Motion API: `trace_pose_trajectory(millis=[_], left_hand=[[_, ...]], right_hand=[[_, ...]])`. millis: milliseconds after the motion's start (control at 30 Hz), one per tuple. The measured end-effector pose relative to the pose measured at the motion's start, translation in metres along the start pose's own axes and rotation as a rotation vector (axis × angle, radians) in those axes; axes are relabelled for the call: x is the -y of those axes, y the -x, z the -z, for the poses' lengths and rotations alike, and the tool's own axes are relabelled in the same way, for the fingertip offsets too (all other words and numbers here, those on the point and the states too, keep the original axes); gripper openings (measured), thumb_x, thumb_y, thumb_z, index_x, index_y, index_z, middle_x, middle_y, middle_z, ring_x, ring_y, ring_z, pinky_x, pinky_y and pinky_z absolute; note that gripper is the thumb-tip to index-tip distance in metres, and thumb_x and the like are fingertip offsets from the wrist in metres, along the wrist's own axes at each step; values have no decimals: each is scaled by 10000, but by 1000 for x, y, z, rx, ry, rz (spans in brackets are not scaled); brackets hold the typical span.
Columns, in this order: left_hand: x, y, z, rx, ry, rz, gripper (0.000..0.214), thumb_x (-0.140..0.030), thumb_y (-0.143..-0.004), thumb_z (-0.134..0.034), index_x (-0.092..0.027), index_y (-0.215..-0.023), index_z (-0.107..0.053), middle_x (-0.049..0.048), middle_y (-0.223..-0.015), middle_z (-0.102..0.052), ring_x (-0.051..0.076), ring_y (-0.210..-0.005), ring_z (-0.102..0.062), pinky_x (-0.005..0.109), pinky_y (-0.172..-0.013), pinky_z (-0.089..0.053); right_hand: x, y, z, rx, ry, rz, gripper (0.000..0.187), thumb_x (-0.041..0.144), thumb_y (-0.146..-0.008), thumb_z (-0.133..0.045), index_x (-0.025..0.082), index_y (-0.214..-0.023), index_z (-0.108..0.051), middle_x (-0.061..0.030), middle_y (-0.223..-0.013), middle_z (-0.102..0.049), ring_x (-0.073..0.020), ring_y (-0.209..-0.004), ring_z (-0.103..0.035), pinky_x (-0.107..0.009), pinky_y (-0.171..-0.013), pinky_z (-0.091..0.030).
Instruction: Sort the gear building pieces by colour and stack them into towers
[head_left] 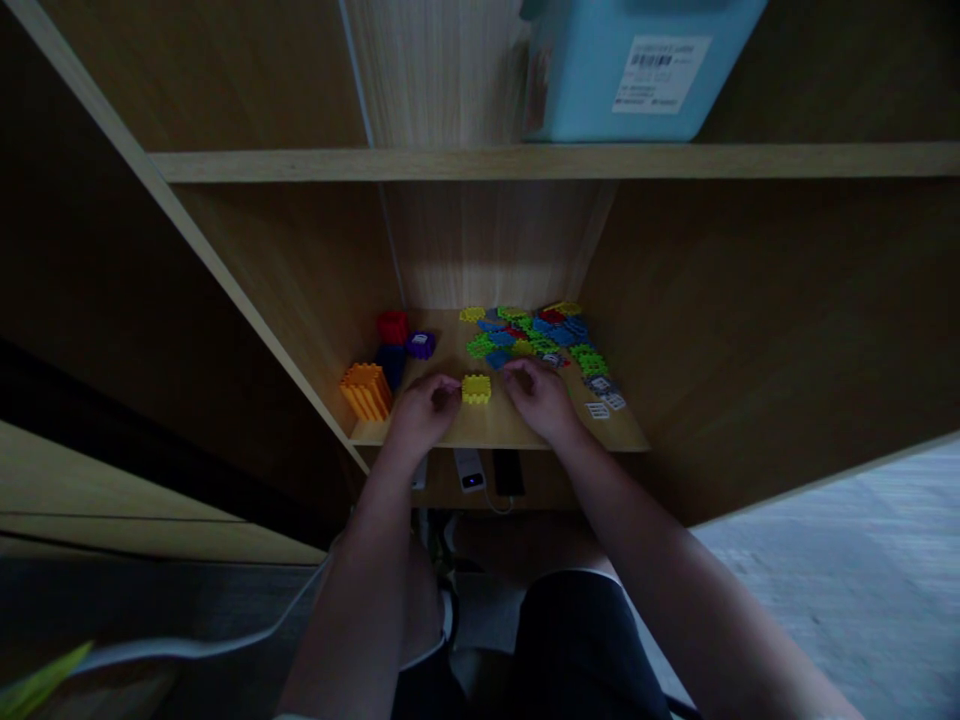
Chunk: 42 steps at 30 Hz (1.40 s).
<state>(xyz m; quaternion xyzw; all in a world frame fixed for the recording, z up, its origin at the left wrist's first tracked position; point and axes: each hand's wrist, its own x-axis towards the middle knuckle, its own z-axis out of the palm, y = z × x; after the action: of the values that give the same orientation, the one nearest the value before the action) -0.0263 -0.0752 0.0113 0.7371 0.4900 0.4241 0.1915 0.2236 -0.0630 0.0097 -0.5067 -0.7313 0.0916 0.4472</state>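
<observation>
Orange block: ribbed, at the shelf's left front corner.
Left hand: fingers curled, tips at the yellow block's left edge; grip cannot be told.
Yellow block: small, toothed, bright; flat on the shelf between both hands, longer side running left to right.
Right hand: fingers bent, just beside the block; hold cannot be told.
Tile pile: behind, mixed colours.

Nothing can be read: the white label (barcode at its top) on the blue bin is too blurred.
</observation>
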Motion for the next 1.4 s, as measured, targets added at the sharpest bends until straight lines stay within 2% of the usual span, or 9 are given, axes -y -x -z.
trace_pose_trajectory(millis=[100,200,367,500,733,933,1067,1233,1400], left_hand=[[2,0,0,-24,-16,5,121,-222,-981,-691,-256,-1066,-771,32,-1077,-841,233,-1015,-792,386,-934,-621],[4,0,-1,-25,-36,-1,129,-211,-974,-687,-257,-1063,-769,30,-1077,-838,239,-1017,-787,397,-942,-616],[4,0,0,-21,-32,3,148,-207,-974,-682,-254,-1084,-769,36,-1080,-834,236,-1001,-787,375,-887,-617],[1,1,1,-15,-45,-11,166,-182,-967,-674,-257,-1080,-769,31,-1078,-837,237,-1018,-786,384,-916,-617],[-1,0,0,-9,-61,-5,124,-218,-980,-678,-260,-1054,-768,35,-1073,-839,250,-1038,-785,397,-929,-618],[3,0,-1,-12,-65,-13,141,-201,-967,-677,-260,-1056,-768,37,-1083,-834,245,-1017,-780,397,-930,-620],[3,1,0,-22,-34,-17,161,-177,-955,-672,-253,-1063,-764,34,-1086,-829,237,-1026,-777,384,-935,-614],[-4,1,2,-139,37,-57,302,-240,-1011,-672,-252,-1312,-696,32,-1073,-800,208,-1024,-765,356,-985,-613],[-14,-6,2,-146,-106,-194,459,-213,-1056,-632,-288,-1509,-624,65,-1292,-793,253,-1265,-715,437,-1167,-554]], right_hand=[[-10,-11,5,-20,260,49,208,276,-1046,-605,214,-1113,-791,-141,-1253,-799,-342,-1258,-686,-545,-1197,-477],[-20,-24,6,38,416,55,234,267,-1048,-596,172,-1133,-792,-200,-1336,-762,-381,-1344,-630,-564,-1224,-444],[-32,-34,-5,62,470,1,195,268,-1039,-608,190,-1046,-787,-197,-1183,-793,-374,-1289,-653,-540,-1181,-475],[-37,-30,-10,47,501,37,179,263,-1028,-621,217,-991,-790,-181,-1061,-806,-374,-1227,-677,-532,-1133,-506],[-35,-26,-5,106,514,43,247,182,-1032,-568,155,-1091,-806,-224,-1193,-786,-382,-1241,-663,-535,-1152,-495],[-28,-22,2,30,417,122,399,166,-1007,-580,134,-1360,-763,-188,-1441,-740,-368,-1342,-633,-549,-1245,-451],[-13,-18,8,14,368,194,460,151,-1014,-574,140,-1444,-736,-165,-1518,-710,-364,-1388,-612,-559,-1257,-464],[7,-9,10,130,299,329,513,139,-1039,-581,252,-1525,-700,-68,-1604,-669,-336,-1439,-599,-565,-1272,-464],[14,1,6,273,244,463,573,130,-1064,-573,358,-1586,-643,10,-1647,-633,-292,-1473,-598,-541,-1287,-459]])
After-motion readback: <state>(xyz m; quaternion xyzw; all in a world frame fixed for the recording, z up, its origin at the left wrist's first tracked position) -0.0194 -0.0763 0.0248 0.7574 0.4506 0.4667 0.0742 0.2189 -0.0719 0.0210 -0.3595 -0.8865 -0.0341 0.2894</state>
